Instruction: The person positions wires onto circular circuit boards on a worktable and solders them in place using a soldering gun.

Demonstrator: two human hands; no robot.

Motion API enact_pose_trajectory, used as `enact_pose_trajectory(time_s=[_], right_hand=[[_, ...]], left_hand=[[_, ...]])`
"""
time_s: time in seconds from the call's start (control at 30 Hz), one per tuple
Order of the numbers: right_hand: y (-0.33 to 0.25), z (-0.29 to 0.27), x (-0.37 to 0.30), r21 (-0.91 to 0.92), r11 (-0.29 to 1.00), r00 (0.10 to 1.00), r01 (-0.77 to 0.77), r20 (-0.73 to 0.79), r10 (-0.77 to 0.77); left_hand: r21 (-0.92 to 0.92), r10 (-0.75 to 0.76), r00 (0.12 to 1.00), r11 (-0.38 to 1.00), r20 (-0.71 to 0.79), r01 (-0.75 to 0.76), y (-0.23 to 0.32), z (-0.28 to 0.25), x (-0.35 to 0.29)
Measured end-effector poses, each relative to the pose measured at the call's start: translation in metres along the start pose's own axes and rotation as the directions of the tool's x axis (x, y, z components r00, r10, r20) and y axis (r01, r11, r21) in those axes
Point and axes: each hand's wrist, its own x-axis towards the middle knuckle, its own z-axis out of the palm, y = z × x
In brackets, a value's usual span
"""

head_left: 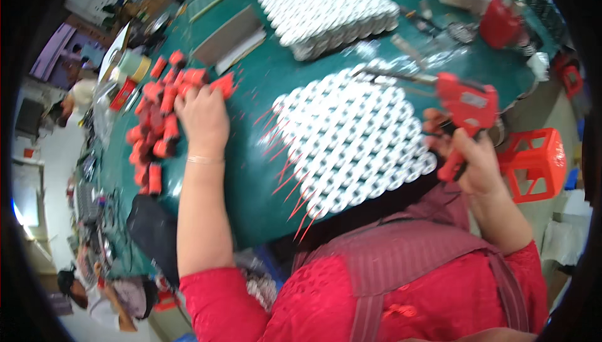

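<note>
My left hand reaches onto a pile of red bundles that look like short cut wires. Its fingers are bent down among them, and what they pinch is hidden. A looser red bundle lies against the fingertips. My right hand grips a red soldering gun by its handle; its long metal nose points left over the far corner of a white panel. This panel is made of rows of round white pieces with dark gaps. Several thin red wires stick out along its left edge.
A stack of similar white panels stands farther back on the green tabletop. Beside it are a grey open box and a red container. At right is a red plastic stool. Another person works at lower left.
</note>
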Motion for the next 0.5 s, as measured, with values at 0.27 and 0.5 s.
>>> enact_pose_trajectory(time_s=[0.27,0.5], right_hand=[[0.003,-0.007,0.029,0.106,0.985,0.983,-0.137,0.138,0.122],[0.004,-0.014,0.029,0.145,0.977,0.981,-0.156,0.137,0.136]], left_hand=[[-0.080,-0.084,0.996,0.993,0.020,0.085,0.004,-0.003,-0.006],[-0.063,-0.102,0.993,0.992,0.054,0.106,0.010,-0.003,-0.005]])
